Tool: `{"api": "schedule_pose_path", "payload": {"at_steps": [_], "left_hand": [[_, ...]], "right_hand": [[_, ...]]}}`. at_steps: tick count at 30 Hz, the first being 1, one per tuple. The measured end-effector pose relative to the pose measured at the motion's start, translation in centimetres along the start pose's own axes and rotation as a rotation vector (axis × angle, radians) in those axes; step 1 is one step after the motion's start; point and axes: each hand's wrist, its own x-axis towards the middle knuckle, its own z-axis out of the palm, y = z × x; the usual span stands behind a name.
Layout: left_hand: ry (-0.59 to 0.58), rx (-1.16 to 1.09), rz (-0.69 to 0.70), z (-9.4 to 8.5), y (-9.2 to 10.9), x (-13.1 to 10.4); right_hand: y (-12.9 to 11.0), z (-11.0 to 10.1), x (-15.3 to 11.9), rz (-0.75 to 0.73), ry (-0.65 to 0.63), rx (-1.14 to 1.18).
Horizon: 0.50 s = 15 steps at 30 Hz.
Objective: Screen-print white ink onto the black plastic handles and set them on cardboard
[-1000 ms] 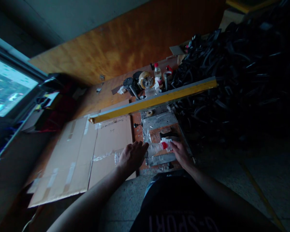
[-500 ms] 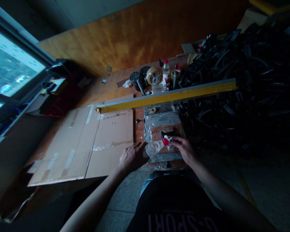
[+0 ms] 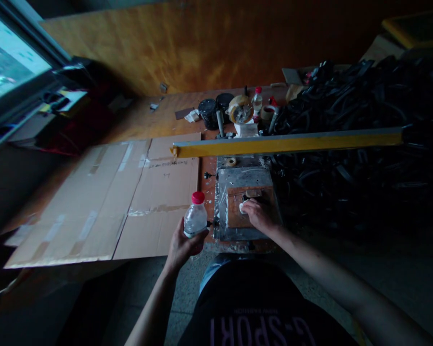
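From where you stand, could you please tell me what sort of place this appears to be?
Most likely a workshop: a big heap of black parts lies beside a spattered grey plate, and a large tape roll sits farther back on the wooden workbench.

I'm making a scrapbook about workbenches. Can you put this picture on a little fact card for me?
Left grip: holds a clear bottle, red cap on
Right grip: white wad at its fingertips, over the brown board
Left side: flat cardboard
Across the middle: yellow bar
Right side: heap of black parts
Further back: another red-capped bottle
Can't tell: whether the wad touches the board
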Motion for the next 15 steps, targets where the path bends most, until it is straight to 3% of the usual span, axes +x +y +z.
{"api": "schedule_pose_path", "payload": {"at_steps": [5, 8, 11, 15], "left_hand": [[0.039, -0.057, 0.003, -0.9, -0.5, 0.5], [0.076, -0.066, 0.014, -1.2, -0.9, 1.3], [0.113, -0.119, 0.038, -1.4, -1.5, 2.6], [0.130, -0.230, 0.090, -1.2, -1.5, 5.4]], "right_hand": [[0.3, -0.6, 1.4, 0.063, 0.069, -0.006], [0.1, -0.4, 0.8, 0.044, 0.048, 0.003], [0.0, -0.3, 0.4, 0.050, 0.011, 0.041], [0.5, -1.0, 2.4, 0.172, 0.056, 0.003]]}}
